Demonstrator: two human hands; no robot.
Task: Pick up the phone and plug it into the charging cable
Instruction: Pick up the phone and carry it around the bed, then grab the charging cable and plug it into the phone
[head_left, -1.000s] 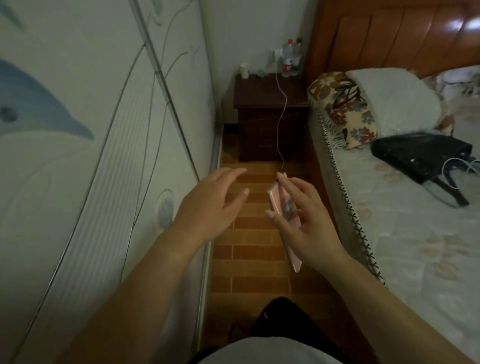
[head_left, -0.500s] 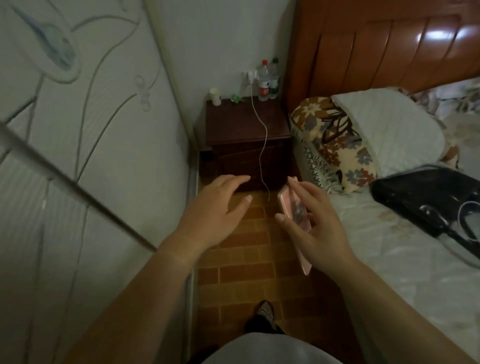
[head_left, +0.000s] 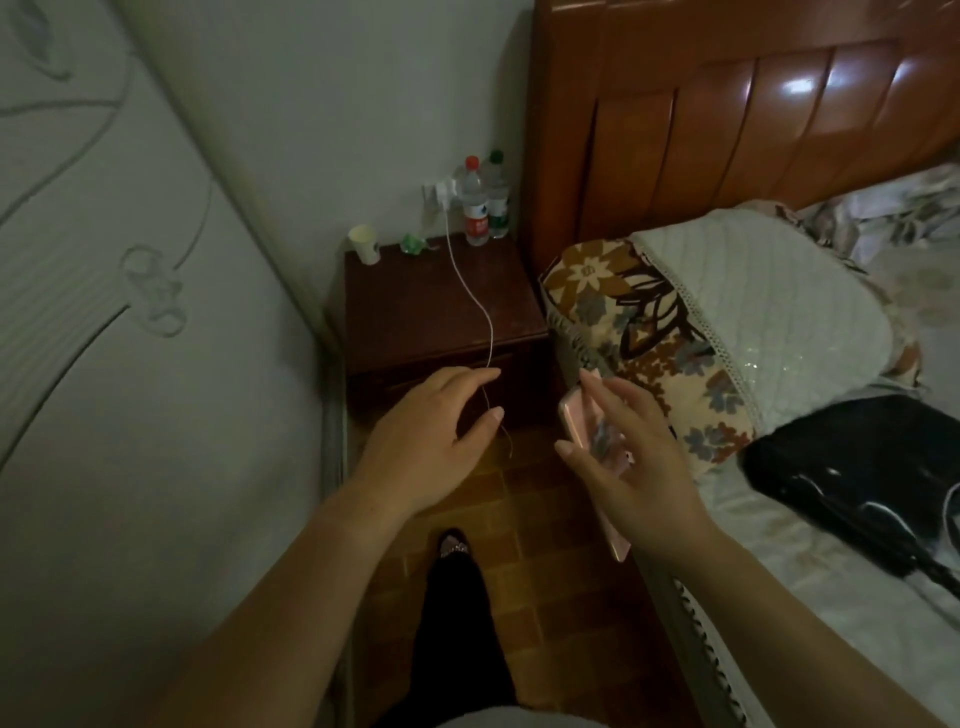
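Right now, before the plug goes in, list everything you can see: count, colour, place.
phone: 1, pink, in right hand
charging cable: 1, white, from wall plug across nightstand, end hanging by left hand
nightstand: 1, dark brown, corner beside bed
bottles: 2, clear, nightstand back
paper cup: 1, pale, nightstand back left
pillow: 1, floral and white, bed head
bag: 1, black, on bed
headboard: 1, reddish wood
hands: left open beside cable; right holding phone

Right hand grips phone; left hand spread, seemingly touching cable.
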